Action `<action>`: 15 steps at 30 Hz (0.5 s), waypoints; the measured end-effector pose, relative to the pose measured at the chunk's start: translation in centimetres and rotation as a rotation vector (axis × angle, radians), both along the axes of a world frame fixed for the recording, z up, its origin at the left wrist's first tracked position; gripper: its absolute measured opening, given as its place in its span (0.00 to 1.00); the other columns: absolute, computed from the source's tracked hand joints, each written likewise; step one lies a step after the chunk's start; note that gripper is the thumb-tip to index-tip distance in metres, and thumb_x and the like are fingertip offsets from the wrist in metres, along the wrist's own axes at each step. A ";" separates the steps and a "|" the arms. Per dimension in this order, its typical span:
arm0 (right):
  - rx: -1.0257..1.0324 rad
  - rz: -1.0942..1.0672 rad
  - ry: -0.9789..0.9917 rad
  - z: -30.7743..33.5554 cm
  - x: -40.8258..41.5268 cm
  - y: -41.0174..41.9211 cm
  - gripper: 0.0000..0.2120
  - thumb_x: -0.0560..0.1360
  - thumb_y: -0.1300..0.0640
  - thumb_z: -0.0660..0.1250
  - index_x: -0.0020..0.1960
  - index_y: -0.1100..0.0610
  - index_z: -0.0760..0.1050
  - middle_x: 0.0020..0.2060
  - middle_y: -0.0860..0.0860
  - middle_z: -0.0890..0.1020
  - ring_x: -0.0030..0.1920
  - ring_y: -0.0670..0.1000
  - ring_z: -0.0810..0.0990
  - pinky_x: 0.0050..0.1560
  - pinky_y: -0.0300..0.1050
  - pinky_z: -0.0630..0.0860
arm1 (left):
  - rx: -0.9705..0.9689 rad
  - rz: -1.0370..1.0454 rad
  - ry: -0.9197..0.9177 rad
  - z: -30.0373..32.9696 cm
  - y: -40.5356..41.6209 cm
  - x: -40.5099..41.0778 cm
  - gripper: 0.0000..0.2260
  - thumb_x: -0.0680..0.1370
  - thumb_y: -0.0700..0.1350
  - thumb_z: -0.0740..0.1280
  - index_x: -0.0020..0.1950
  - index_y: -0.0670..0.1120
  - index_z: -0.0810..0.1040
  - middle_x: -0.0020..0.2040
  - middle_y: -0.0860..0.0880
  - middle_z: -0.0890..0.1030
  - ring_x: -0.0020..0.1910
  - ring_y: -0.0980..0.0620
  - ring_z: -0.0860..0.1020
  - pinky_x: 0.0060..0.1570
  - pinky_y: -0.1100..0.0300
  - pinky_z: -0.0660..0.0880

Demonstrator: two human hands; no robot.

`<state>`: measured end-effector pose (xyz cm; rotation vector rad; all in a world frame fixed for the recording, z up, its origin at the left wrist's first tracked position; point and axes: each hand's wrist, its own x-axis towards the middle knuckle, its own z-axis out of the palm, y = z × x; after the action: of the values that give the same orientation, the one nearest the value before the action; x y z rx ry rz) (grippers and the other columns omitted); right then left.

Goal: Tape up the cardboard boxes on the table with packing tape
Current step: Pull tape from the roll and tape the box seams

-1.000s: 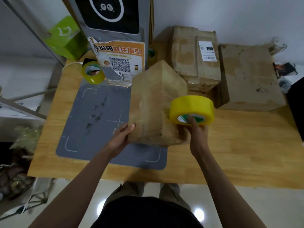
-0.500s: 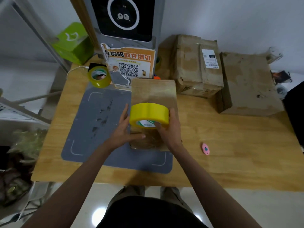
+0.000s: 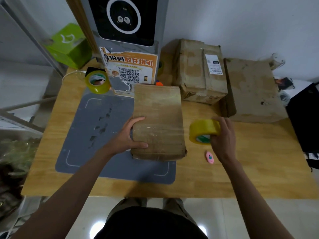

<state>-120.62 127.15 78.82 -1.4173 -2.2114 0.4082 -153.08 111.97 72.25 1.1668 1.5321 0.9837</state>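
Wooden table [image 3: 259, 169], left hand [image 3: 127, 137] gripping cardboard box [image 3: 158, 121], right hand [image 3: 222, 135] clutching tape roll [image 3: 202, 128].

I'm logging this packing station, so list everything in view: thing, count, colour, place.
cardboard box: 1, brown, flat at the mat's right edge
other cardboard boxes: 2, brown, back right of table
tape roll: 1, yellow, right of the near box
second tape roll: 1, yellow-green, back left
box cutter: 1, pink, on table near right hand
mat: 1, grey, left half of table
table: 1, wooden
kiosk: 1, grey and black, at back, with orange QR poster
green box: 1, back left
left hand: grips the near box's left edge
right hand: holds the yellow roll
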 end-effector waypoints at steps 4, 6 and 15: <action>-0.073 -0.020 0.077 -1.8 0.2 -0.2 0.30 0.62 0.76 0.65 0.61 0.57 0.73 0.55 0.58 0.74 0.57 0.63 0.73 0.49 0.55 0.72 | -0.015 -0.015 0.026 0.2 0.1 -0.1 0.45 0.64 0.60 0.83 0.76 0.64 0.64 0.76 0.62 0.64 0.76 0.55 0.65 0.71 0.40 0.68; -0.074 0.003 0.076 -2.3 0.4 0.1 0.31 0.62 0.76 0.64 0.61 0.57 0.73 0.56 0.58 0.74 0.57 0.63 0.72 0.50 0.56 0.72 | -0.020 -0.010 0.033 0.2 0.0 -0.1 0.44 0.65 0.59 0.83 0.76 0.64 0.64 0.77 0.62 0.64 0.76 0.55 0.64 0.72 0.40 0.68; -0.205 0.030 0.137 -6.9 0.1 0.7 0.29 0.65 0.75 0.64 0.62 0.55 0.71 0.56 0.53 0.73 0.56 0.58 0.72 0.51 0.55 0.72 | -0.059 -0.005 0.075 0.6 -0.2 0.4 0.42 0.69 0.55 0.80 0.77 0.63 0.62 0.77 0.66 0.61 0.76 0.66 0.60 0.75 0.50 0.63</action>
<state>-120.50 127.84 71.93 -1.4139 -2.1314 0.7376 -152.73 111.75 72.81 1.1766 1.6055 0.8943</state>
